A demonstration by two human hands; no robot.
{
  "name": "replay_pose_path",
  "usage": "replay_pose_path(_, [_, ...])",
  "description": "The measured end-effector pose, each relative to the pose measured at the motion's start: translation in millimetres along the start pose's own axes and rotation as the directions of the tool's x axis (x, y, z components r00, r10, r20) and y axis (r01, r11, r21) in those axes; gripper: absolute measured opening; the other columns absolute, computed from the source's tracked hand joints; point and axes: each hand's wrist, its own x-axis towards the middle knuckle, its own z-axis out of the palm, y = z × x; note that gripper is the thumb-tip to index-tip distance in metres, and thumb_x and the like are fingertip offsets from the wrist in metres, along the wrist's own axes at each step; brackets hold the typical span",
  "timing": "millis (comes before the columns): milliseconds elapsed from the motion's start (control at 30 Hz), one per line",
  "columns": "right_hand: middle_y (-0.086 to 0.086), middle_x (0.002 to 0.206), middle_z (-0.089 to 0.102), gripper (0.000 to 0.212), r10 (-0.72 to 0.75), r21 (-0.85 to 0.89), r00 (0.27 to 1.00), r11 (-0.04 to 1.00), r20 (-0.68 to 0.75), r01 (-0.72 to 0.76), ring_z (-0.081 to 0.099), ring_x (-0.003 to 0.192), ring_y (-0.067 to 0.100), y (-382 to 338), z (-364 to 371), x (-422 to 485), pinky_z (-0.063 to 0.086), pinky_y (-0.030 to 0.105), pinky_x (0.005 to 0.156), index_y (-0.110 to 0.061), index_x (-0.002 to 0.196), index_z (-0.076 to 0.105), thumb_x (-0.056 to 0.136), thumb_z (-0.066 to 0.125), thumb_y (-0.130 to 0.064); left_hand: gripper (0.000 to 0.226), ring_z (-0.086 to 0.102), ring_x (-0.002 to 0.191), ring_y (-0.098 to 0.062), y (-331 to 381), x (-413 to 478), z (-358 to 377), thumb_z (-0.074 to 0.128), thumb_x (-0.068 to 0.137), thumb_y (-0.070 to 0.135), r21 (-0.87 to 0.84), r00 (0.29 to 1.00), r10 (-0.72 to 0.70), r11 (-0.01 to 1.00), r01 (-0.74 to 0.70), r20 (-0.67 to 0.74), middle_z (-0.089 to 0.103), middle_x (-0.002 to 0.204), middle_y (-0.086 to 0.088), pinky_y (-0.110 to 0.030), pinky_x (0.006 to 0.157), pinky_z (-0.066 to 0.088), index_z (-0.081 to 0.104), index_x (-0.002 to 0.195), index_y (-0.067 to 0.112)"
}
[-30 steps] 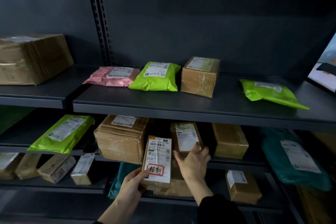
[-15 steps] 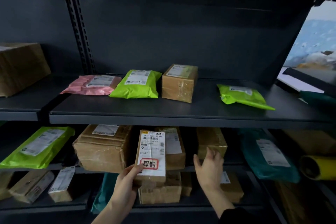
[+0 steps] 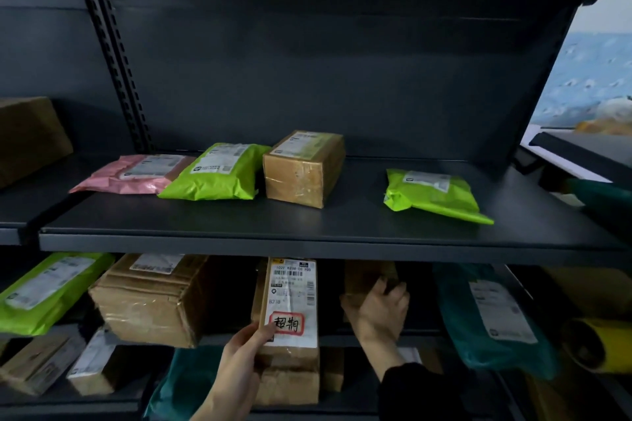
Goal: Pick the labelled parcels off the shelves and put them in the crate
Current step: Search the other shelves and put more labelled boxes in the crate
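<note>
Left hand (image 3: 244,352) grips the labelled box (image 3: 290,308) (red-marked sticker) upright at six o'clock; at four o'clock, right hand (image 3: 379,313) clasps a brown box (image 3: 367,275) on the shelf.

On the upper shelf (image 3: 342,225) you have four parcels: one pink mailer (image 3: 136,174), two green mailers (image 3: 219,173) (image 3: 434,193) and one brown box (image 3: 304,167). At its far left edge sits one more brown box (image 3: 27,137). Below it you can count two teal bags (image 3: 492,314) (image 3: 184,383), one green mailer (image 3: 48,287) and several brown boxes, their number unclear.
</note>
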Motion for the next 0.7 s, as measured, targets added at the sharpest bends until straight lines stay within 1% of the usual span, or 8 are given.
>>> replay_pose_path(100, [0.022,0.147,0.017,0.099,-0.005,0.084,1.000,0.996,0.004,0.005,0.021,0.132,0.036,12,-9,-7,0.029,0.042,0.111,-0.011,0.141,0.027,0.066,0.066,-0.063,0.026,0.069,0.074,-0.033,-4,1,3,0.060,0.083,0.004,-0.021,1.000,-0.001,1.000,0.001,-0.030,0.072,0.083,-0.023,-0.037,0.059,0.056,0.059,0.107,-0.006])
replay_pose_path(267, [0.023,0.139,0.035,0.091,0.021,0.378,1.000,0.925,0.015,-0.025,0.032,0.128,0.039,48,-29,-28,0.035,0.042,0.103,-0.007,0.138,0.037,0.068,0.073,-0.054,0.028,0.067,0.084,-0.035,-16,0,16,0.058,0.084,0.003,-0.053,1.000,-0.029,0.998,0.029,-0.007,0.069,0.096,-0.026,-0.037,0.064,0.057,0.057,0.111,-0.006])
replay_pose_path(333, [0.020,0.136,0.044,0.094,0.105,0.590,0.986,0.791,0.127,-0.160,0.041,0.125,0.036,62,-34,-33,0.038,0.043,0.103,-0.007,0.137,0.039,0.064,0.073,-0.057,0.026,0.065,0.092,-0.037,-23,-4,23,0.057,0.086,0.002,-0.052,0.999,-0.035,0.998,0.035,0.000,0.067,0.103,-0.027,-0.042,0.075,0.055,0.057,0.111,-0.005])
replay_pose_path(400, [0.017,0.140,0.043,0.095,0.195,0.755,0.937,0.555,0.291,-0.350,0.042,0.128,0.034,74,-33,-32,0.036,0.043,0.106,-0.010,0.142,0.034,0.068,0.068,-0.059,0.029,0.063,0.098,-0.038,-31,-7,29,0.057,0.086,0.002,-0.054,0.999,-0.045,0.998,0.045,-0.004,0.065,0.109,-0.028,-0.044,0.083,0.051,0.056,0.114,-0.005])
replay_pose_path(467, [0.013,0.143,0.042,0.097,0.250,0.783,0.863,0.365,0.439,-0.504,0.041,0.130,0.033,85,-33,-29,0.034,0.044,0.108,-0.014,0.143,0.033,0.067,0.066,-0.064,0.035,0.062,0.102,-0.039,-37,-8,33,0.059,0.084,0.004,-0.057,0.998,-0.056,0.997,0.056,0.004,0.065,0.112,-0.028,-0.044,0.087,0.049,0.054,0.117,-0.006])
replay_pose_path(533, [0.012,0.138,0.048,0.089,0.245,0.785,0.828,0.267,0.505,-0.558,0.046,0.124,0.031,94,-31,-25,0.037,0.047,0.107,-0.014,0.138,0.040,0.069,0.063,-0.066,0.037,0.061,0.106,-0.039,-42,-10,36,0.061,0.083,0.005,-0.051,0.998,-0.059,0.997,0.060,0.016,0.065,0.113,-0.026,-0.045,0.092,0.048,0.054,0.118,-0.006])
replay_pose_path(600, [0.013,0.134,0.051,0.075,0.245,0.782,0.833,0.291,0.497,-0.552,0.049,0.120,0.031,101,-29,-20,0.037,0.047,0.106,-0.013,0.134,0.045,0.078,0.057,-0.060,0.030,0.062,0.103,-0.037,-44,-10,39,0.060,0.085,0.003,-0.028,0.999,-0.036,0.999,0.037,0.019,0.066,0.111,-0.025,-0.043,0.088,0.048,0.056,0.114,-0.003])
replay_pose_path(700, [0.010,0.129,0.054,0.073,0.199,0.750,0.859,0.422,0.472,-0.509,0.051,0.116,0.028,104,-33,-18,0.038,0.047,0.105,-0.013,0.134,0.045,0.081,0.052,-0.062,0.031,0.064,0.098,-0.034,-44,-9,41,0.060,0.084,0.003,0.019,1.000,0.011,1.000,-0.011,0.002,0.067,0.107,-0.022,-0.041,0.082,0.050,0.056,0.114,0.000])
